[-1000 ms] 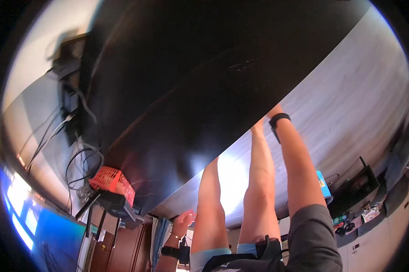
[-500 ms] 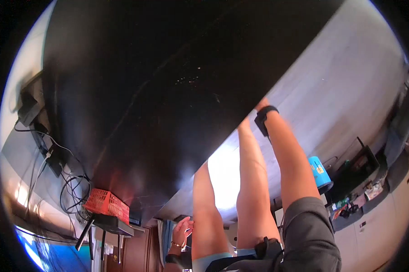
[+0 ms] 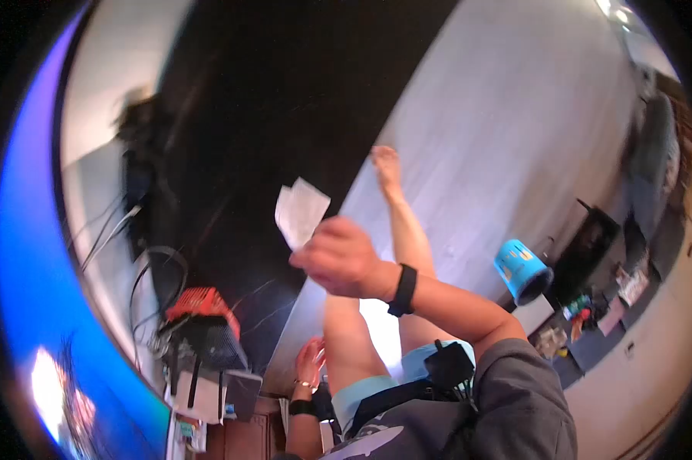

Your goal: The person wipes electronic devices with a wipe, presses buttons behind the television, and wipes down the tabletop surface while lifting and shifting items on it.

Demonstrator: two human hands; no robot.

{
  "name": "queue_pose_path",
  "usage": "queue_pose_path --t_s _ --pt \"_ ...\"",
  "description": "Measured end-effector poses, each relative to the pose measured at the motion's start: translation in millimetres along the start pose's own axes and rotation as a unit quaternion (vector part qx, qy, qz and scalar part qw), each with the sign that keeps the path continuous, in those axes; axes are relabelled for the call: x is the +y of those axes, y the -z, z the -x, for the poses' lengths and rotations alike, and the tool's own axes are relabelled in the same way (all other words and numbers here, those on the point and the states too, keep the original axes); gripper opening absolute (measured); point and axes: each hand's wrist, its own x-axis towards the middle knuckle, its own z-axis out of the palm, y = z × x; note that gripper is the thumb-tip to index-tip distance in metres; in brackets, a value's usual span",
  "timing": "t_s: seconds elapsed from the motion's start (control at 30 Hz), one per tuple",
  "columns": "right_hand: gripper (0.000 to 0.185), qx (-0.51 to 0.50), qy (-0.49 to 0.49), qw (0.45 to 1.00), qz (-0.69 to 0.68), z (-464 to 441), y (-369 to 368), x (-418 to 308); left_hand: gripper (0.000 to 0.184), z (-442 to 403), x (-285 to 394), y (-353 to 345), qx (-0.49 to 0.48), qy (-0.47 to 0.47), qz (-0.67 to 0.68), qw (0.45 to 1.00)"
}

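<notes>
My right hand (image 3: 338, 257), with a black band on its wrist, is raised over the dark tabletop's near edge. Its fingers are closed on a folded white paper or tissue (image 3: 301, 213), which sticks up above them. The hand is slightly blurred. Lower down, my left hand (image 3: 310, 362) is beside my left thigh, its fingers loosely apart and nothing visible in them. A bracelet and a black band are on that wrist. The dark marbled tabletop (image 3: 261, 100) stretches away behind the paper.
A red basket (image 3: 204, 303) stands at the left near loose cables (image 3: 162, 264). On the right, a blue bin (image 3: 519, 268) is on the pale floor (image 3: 507, 130), near a dark object and a cluttered low shelf. A bright blue screen (image 3: 24, 253) borders the far left.
My right hand has come up from behind the table edge with the white paper in it. The view has shifted, showing more floor and my bare foot. My left hand remains low.
</notes>
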Motion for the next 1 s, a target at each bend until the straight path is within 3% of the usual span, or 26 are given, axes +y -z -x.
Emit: queue_pose_path --t_s 0.07,0.1,0.17,0.27,0.3,0.4,0.47,0.63,0.83,0.93,1.0 --pt "0.027 -0.131 0.067 0.985 -0.088 14 -62 -16 0.042 4 -4 4 0.013 -0.006 0.005 1.000" --pt "0.034 -0.210 0.052 0.970 -0.107 24 -88 -26 0.039 5 -5 4 0.001 0.004 0.000 1.000" --pt "0.034 -0.277 0.066 0.950 -0.128 52 -150 -30 0.037 6 -9 2 0.018 -0.007 -0.006 1.000" --pt "0.042 -0.369 0.099 0.924 0.024 108 -219 -10 0.035 8 -20 2 0.030 -0.017 -0.006 0.999" --pt "0.042 -0.373 0.102 0.922 0.018 113 -221 -10 0.034 9 -25 3 0.032 -0.022 -0.023 0.999" --pt "0.052 -0.398 0.238 0.866 0.190 126 -214 2 0.035 7 -31 4 0.029 -0.017 -0.028 0.999" --pt "0.052 -0.416 0.269 0.838 0.230 118 -197 12 0.037 5 -32 3 0.022 -0.005 -0.006 1.000" --pt "0.068 -0.393 0.109 0.863 0.298 74 -126 47 0.037 12 -24 -3 0.011 -0.001 0.021 1.000" --pt "0.080 -0.307 0.006 0.890 0.337 -23 5 129 0.044 9 -25 -13 -0.009 0.029 0.035 0.999" --pt "0.060 -0.290 0.029 0.883 0.369 -75 48 166 0.045 10 -26 -18 -0.010 0.034 0.034 0.999" --pt "0.041 -0.242 0.058 0.914 0.320 -102 64 195 0.045 6 -34 -21 -0.012 0.023 0.027 0.999"
